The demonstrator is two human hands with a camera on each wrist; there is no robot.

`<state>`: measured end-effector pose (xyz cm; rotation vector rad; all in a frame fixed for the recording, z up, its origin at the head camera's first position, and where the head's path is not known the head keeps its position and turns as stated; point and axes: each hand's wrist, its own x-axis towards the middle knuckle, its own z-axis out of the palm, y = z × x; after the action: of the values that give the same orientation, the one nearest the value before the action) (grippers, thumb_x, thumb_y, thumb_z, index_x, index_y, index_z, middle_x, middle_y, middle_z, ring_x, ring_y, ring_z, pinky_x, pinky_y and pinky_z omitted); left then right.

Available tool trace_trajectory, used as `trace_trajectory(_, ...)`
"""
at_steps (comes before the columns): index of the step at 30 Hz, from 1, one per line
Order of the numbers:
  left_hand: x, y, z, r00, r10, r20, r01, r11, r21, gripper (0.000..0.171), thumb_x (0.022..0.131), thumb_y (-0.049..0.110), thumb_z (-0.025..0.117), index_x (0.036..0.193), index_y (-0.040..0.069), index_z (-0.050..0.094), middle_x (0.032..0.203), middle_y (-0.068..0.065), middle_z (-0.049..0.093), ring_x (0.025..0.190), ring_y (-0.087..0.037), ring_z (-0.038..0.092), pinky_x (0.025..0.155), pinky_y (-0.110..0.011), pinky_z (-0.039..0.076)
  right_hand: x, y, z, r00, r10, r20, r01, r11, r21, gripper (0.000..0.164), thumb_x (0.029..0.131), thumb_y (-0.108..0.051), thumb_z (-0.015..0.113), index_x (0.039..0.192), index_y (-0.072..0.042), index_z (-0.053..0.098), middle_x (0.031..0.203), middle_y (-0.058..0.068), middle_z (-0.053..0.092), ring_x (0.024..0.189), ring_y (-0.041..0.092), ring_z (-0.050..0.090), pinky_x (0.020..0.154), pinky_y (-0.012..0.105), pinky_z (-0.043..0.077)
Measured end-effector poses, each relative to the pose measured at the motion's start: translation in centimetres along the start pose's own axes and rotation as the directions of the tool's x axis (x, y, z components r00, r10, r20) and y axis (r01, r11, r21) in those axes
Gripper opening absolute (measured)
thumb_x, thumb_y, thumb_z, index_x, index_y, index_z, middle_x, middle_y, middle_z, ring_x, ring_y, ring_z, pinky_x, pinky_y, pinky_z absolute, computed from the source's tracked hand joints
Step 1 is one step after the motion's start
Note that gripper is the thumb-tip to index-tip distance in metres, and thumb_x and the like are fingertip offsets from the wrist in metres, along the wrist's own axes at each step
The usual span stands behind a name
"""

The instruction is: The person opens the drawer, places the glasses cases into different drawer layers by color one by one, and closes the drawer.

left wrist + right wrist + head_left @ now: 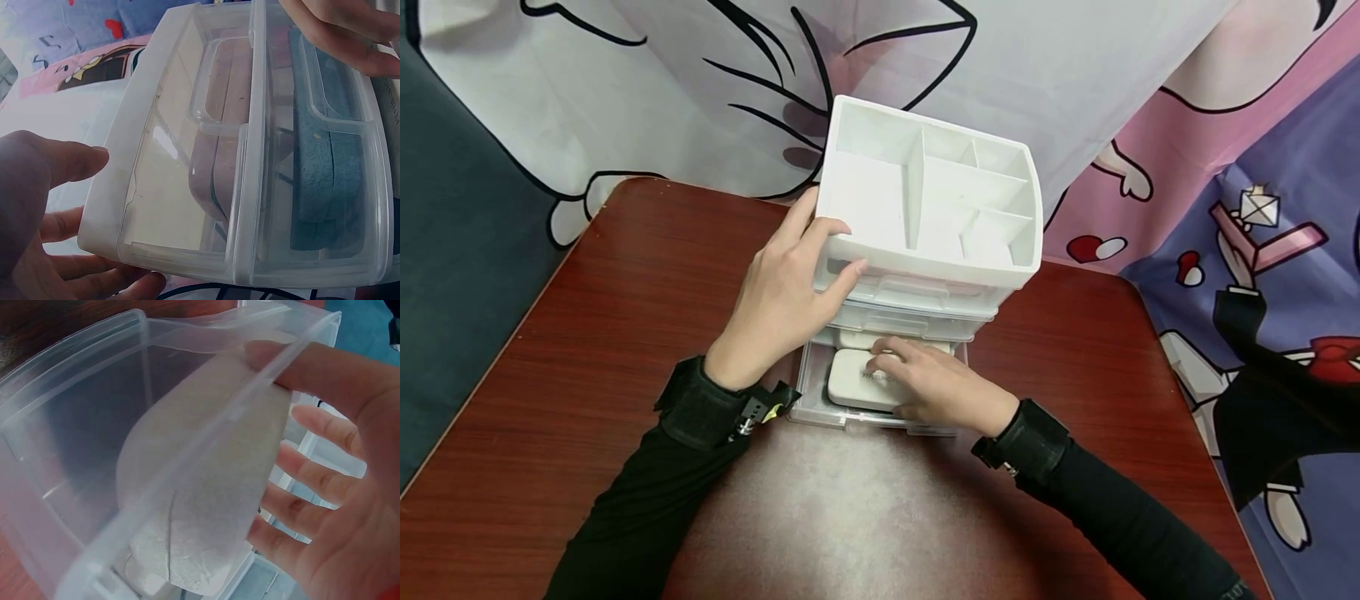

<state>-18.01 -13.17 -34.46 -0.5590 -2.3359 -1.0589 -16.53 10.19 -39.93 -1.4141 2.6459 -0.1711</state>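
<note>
A white drawer organizer [925, 265] with clear drawers stands on the table. My left hand [782, 292] holds its front left corner, thumb on the front face and fingers along the rim and side. The clear bottom drawer [820, 414] is pulled out. Inside lies a rounded white case [850, 379] with small lettering; a second pale item [853, 340] is partly hidden behind it. My right hand [940, 387] rests over the case, fingers spread at its top and thumb near the drawer's front. Through the upper drawers show a pink case [225, 137] and a teal case [315, 175].
The organizer's top is a divided tray [868, 187] with compartments of several sizes. Beneath everything is a reddish-brown table [647, 275]. A cartoon-print curtain [685, 92] hangs close behind the organizer and along the right side.
</note>
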Motion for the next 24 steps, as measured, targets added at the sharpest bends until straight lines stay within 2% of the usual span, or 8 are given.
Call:
trace_trajectory(9,0.03,0.00,0.05,1.000,-0.006,0.005,0.006,1.000,0.005,0.037,0.090,0.030,0.067,0.114,0.004,0.059,0.148,-0.010,0.040,0.112,-0.029,0.058,0.084,-0.047,0.049,0.03,-0.47,-0.10,0.998,0.051,0.033,-0.050,0.998,-0.029,0.062,0.068,-0.017,0.086,0.121,-0.021,0.055,0.128,0.005,0.051,0.108,0.023,0.059,0.093,0.039,0.050)
trace_trajectory(15,0.04,0.01,0.10,1.000,-0.001,0.007,0.001,1.000,0.005,0.037,0.090,0.030,0.067,0.114,0.004,0.059,0.149,-0.011,0.040,0.110,-0.030,0.058,0.083,-0.047,0.049,-0.05,-0.74,0.01,0.998,0.067,0.018,-0.065,0.996,-0.057,0.063,0.067,-0.016,0.087,0.121,-0.022,0.056,0.128,0.007,0.053,0.107,0.024,0.061,0.090,0.039,0.051)
trace_trajectory(18,0.03,-0.02,0.11,1.000,0.004,0.003,-0.004,1.000,0.008,0.038,0.090,0.031,0.067,0.114,0.003,0.059,0.149,-0.011,0.040,0.108,-0.030,0.059,0.082,-0.047,0.050,-0.15,-0.82,0.14,0.998,0.062,-0.014,-0.063,0.996,-0.067,0.054,0.070,-0.013,0.083,0.119,-0.020,0.061,0.127,0.007,0.054,0.110,0.026,0.060,0.085,0.037,0.054)
trace_trajectory(21,-0.01,-0.07,0.09,1.000,0.009,0.000,-0.009,1.000,0.009,0.038,0.090,0.031,0.067,0.114,0.003,0.059,0.149,-0.012,0.040,0.106,-0.030,0.060,0.080,-0.047,0.050,-0.21,-0.84,0.30,0.998,0.045,-0.043,-0.049,0.995,-0.084,0.045,0.074,-0.009,0.079,0.115,-0.018,0.064,0.124,0.006,0.056,0.114,0.025,0.057,0.085,0.034,0.054)
trace_trajectory(24,-0.03,-0.11,0.08,1.000,0.009,0.000,-0.009,1.000,0.008,0.038,0.090,0.031,0.067,0.114,0.002,0.059,0.148,-0.012,0.040,0.106,-0.030,0.059,0.079,-0.047,0.050,-0.24,-0.84,0.47,0.998,0.033,-0.059,-0.038,0.995,-0.095,0.043,0.074,-0.007,0.077,0.114,-0.018,0.065,0.121,0.005,0.057,0.114,0.024,0.057,0.087,0.033,0.053)
